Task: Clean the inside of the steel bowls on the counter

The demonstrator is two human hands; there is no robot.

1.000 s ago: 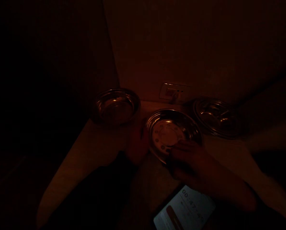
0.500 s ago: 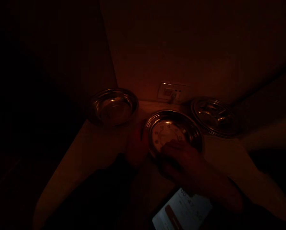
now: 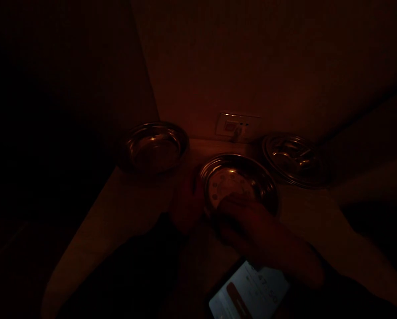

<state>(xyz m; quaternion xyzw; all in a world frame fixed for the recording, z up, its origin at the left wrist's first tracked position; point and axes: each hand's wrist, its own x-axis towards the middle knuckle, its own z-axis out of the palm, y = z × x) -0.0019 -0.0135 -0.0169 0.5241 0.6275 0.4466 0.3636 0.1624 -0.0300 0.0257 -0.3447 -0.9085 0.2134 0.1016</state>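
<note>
The scene is very dark. A round steel plate [image 3: 248, 175] with small spots on its bottom lies on the table in the middle. My left hand [image 3: 186, 201] presses against its left rim and seems to grip it. My right hand [image 3: 248, 221] lies over the plate's near edge with the fingers curled down into it; whatever is under them is hidden.
A steel bowl [image 3: 153, 146] stands at the back left and another steel dish [image 3: 293, 157] at the back right. A wall socket [image 3: 236, 125] sits behind them. A lit phone [image 3: 249, 294] showing a timer lies near the table's front edge [image 3: 85, 226].
My right hand has slid left along the plate's near edge and covers more of its bottom. My left hand has stayed at the left rim.
</note>
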